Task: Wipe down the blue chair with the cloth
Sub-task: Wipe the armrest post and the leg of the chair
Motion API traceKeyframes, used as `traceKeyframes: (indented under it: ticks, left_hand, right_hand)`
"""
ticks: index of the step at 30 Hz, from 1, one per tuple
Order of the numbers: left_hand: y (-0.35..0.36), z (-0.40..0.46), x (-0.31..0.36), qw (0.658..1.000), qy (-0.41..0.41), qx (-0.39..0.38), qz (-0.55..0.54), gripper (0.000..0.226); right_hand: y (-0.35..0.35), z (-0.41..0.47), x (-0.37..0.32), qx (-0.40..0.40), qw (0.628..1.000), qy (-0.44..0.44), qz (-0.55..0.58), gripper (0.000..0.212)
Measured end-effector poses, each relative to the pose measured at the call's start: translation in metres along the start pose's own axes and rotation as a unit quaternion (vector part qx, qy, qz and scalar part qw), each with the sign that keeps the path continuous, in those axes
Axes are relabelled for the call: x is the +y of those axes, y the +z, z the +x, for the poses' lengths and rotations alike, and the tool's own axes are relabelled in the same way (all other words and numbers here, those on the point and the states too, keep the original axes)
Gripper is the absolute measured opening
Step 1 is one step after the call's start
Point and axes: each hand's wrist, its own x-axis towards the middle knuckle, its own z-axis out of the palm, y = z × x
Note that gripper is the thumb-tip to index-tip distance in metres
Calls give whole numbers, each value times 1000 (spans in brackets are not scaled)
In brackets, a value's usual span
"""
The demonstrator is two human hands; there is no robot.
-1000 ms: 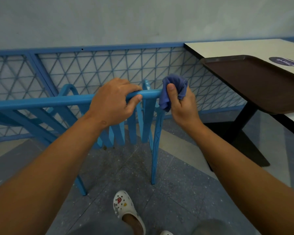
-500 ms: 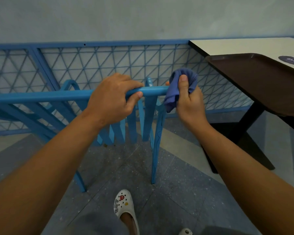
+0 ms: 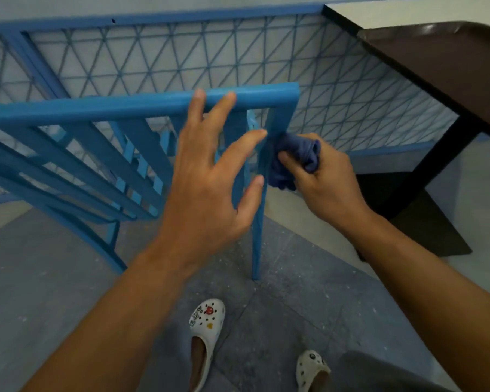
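Behind the two hands, a blue mesh railing (image 3: 181, 52) of thin triangulated wire in a flat-bar frame runs across the view; its left end and lower edge are cut off or hidden by the chair. Right of the grip, a table (image 3: 379, 9) with a pale top and dark edge shows only one corner, and a brown tray (image 3: 450, 66) with a raised rounded rim overhangs it, cut off at the right border. A black post under the table is partly hidden by the tray.

The blue chair (image 3: 125, 108) is tilted, with painted flat slats and a rounded top rail; its seat and far legs are hard to make out behind the slats, and its left side leaves the view. One straight leg meets the speckled grey floor (image 3: 40, 278) below the grip.

The left hand (image 3: 210, 179) is spread, fingers straight and apart, slightly blurred; two fingertips reach the top rail, and contact cannot be confirmed. It holds nothing.

The right hand (image 3: 323, 179) is curled around the cloth (image 3: 294, 157), a crumpled dark-blue soft fabric, pressing it against the chair's upright corner post just below the top rail. Part of the cloth is hidden inside the fist.

Two white perforated clogs (image 3: 207, 321) show below, the right one partly cut off.
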Motion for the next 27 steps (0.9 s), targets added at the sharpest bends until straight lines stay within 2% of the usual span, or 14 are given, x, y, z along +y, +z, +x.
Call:
traceKeyframes:
  ticks: [3,6,9,11,13,20,23,27]
  left_hand:
    - [31,-38,2,996,-31,-9,-79,33]
    - [72,-78,-20,976,-156,-24,-152,29]
    - [105,-94,-46,942,-282,-31,-181,35]
    - [118,-94,-56,921,-334,-38,-196,45]
    - [127,-89,-57,911,-350,-48,-214,55]
    - [139,-75,-38,919,-297,-59,-253,65]
    - [139,-74,-35,917,-306,-27,-253,63]
    - [136,-69,-47,907,-351,40,-228,47]
  right_hand:
    - [6,-8,33,-31,998,35,-40,21]
    - [18,-21,66,-67,994,51,-70,19]
    - [35,-31,96,-135,984,72,-96,17]
    - [46,-33,104,-158,980,88,-86,29]
    - [55,-26,107,-146,983,76,-79,34]
    - [68,15,78,30,999,-7,14,25]
    - [76,18,79,44,998,-21,26,25]
    - [93,3,112,1,999,48,1,29]
